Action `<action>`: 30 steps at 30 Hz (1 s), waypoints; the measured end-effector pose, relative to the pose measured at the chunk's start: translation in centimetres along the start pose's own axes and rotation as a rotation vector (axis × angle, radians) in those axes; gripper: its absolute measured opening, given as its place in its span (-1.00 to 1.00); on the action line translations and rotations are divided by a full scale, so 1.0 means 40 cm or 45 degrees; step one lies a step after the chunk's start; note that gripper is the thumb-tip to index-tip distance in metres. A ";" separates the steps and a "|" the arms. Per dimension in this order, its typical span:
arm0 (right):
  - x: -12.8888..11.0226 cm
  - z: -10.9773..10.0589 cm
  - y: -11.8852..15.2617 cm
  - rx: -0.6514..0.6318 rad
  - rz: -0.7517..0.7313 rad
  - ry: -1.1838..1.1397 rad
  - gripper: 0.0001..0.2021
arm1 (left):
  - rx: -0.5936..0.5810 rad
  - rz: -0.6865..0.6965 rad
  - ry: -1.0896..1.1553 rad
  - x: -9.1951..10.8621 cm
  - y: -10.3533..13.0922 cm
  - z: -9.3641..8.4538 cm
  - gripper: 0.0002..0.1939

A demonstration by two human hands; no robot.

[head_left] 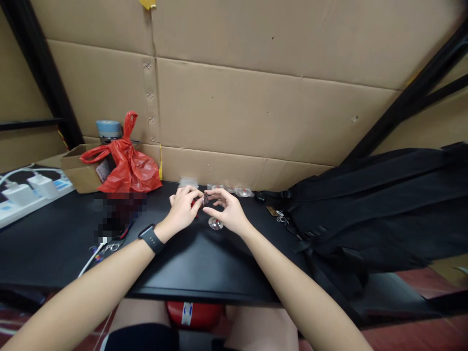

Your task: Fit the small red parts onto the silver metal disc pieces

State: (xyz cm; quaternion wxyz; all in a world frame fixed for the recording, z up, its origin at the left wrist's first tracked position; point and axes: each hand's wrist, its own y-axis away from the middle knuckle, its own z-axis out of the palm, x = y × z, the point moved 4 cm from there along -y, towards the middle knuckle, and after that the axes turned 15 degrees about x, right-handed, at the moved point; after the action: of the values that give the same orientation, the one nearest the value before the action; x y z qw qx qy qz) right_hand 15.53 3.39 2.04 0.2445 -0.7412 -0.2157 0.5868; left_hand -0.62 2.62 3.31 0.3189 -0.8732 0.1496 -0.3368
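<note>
Both hands meet at the middle of the black bench (204,263). The right hand (228,212) has its grip pinched: thumb and forefinger tips pressed on a small dark piece (205,199), held up just above the benchtop, other fingers fanned out loose. The left hand (183,208), black watch (151,239) on the wrist, curls in right beside it, fingers bent around something red (194,204) that is mostly hidden; whether it truly clamps it, I cannot tell. Just under the right hand, a small shiny round piece (215,224) sits on the bench. Behind the hands, clear little packets (239,191) lie along the cardboard wall (270,122). Out left, a red plastic bag (127,168) slumps against an open carton (78,170), with a white power strip (29,192) beyond. Off to the right, a black bag (373,209) sprawls over the bench, keys (281,217) at its edge.
</note>
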 end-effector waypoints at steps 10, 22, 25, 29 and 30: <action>-0.004 0.003 0.002 0.032 0.018 -0.043 -0.57 | 0.046 0.048 -0.037 0.008 0.006 -0.001 -0.85; 0.013 0.013 0.002 0.046 0.291 -0.288 -0.61 | 0.166 0.373 -0.282 0.029 0.018 -0.018 -0.84; 0.009 0.011 0.000 0.056 0.333 -0.342 -0.58 | 0.181 0.357 -0.261 0.029 0.017 -0.019 -0.85; 0.002 0.009 0.001 0.038 0.355 -0.388 -0.54 | 0.208 0.307 -0.209 0.024 0.014 -0.022 -0.84; 0.001 0.009 0.001 0.031 0.360 -0.394 -0.54 | 0.215 0.302 -0.203 0.024 0.013 -0.024 -0.84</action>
State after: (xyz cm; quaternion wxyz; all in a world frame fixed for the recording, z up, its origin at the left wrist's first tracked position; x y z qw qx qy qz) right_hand 15.20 3.42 1.92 0.1325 -0.6620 -0.1373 0.7248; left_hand -0.59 1.34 3.97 0.4397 -0.8434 0.1969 -0.2377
